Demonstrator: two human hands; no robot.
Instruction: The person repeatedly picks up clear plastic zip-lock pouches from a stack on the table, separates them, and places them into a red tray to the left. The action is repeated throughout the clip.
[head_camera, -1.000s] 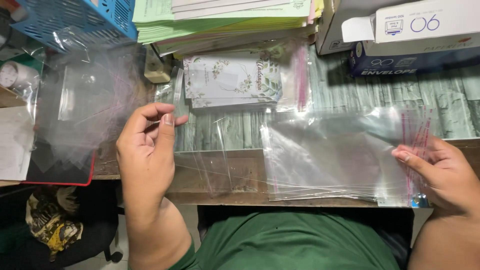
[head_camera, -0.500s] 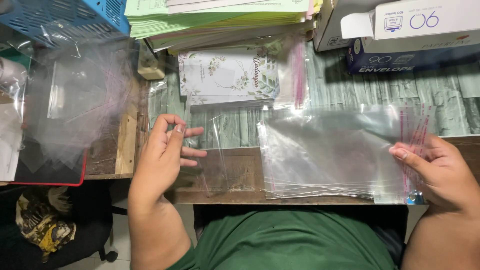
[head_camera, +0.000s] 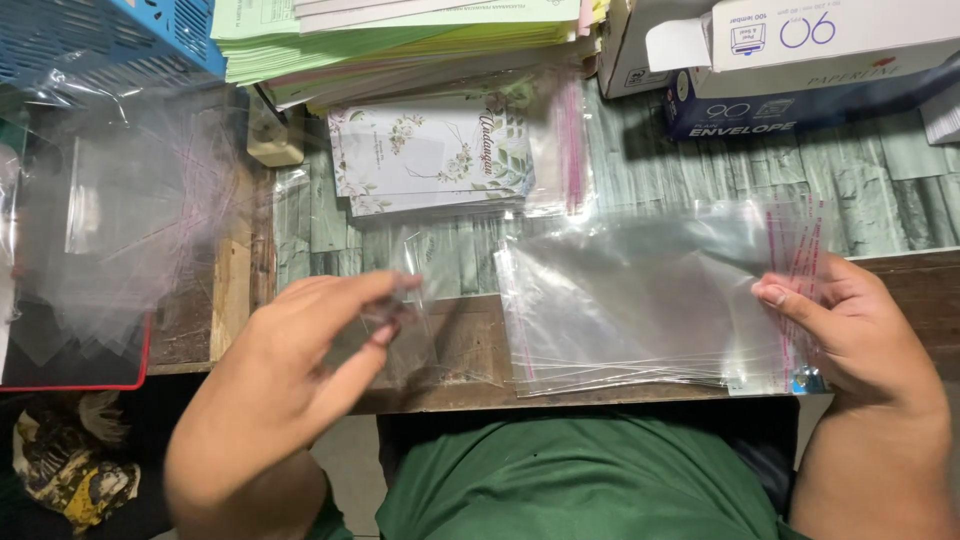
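A stack of clear plastic sleeves (head_camera: 640, 300) with pink adhesive strips lies on the table in front of me. My right hand (head_camera: 850, 330) rests on the stack's right end, thumb on the pink strips. My left hand (head_camera: 310, 345) hovers over the table edge to the left, fingers pinched on one clear plastic sleeve (head_camera: 440, 330) that hangs beside the stack. Behind them lies a pile of floral printed cards (head_camera: 425, 155) in clear wrapping.
A loose heap of clear sleeves (head_camera: 110, 220) covers a red-edged tray at left. A blue plastic basket (head_camera: 110, 35) sits at far left back. Green paper stacks (head_camera: 400, 30) and envelope boxes (head_camera: 800, 60) line the back. A small beige block (head_camera: 272, 135) stands near the cards.
My left hand has moved right and toward me, from near the left heap to the table edge, carrying a clear sleeve. My right hand stays on the stack.
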